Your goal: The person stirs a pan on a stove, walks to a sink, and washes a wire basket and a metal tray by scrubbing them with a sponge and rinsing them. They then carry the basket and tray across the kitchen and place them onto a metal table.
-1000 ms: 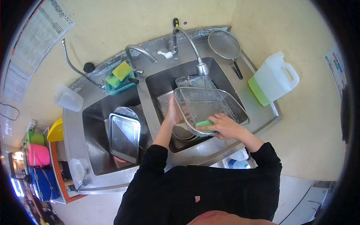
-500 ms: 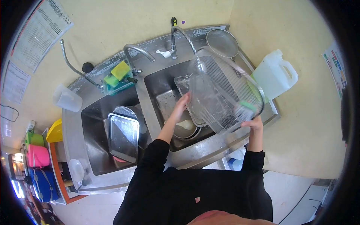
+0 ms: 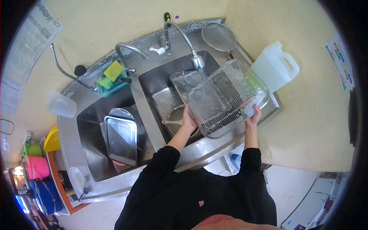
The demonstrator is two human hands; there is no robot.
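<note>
Left hand and right hand have fingers curled on a wire basket, silvery see-through mesh, held over the right basin. Wet-looking steel counter, cream wall behind.

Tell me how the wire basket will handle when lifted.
The wire basket is probably stiff: it shows no sag between the left hand and right hand. Its open wirework suggests it is light for its size. It may be slippery, as water runs from the tap beside it.
</note>
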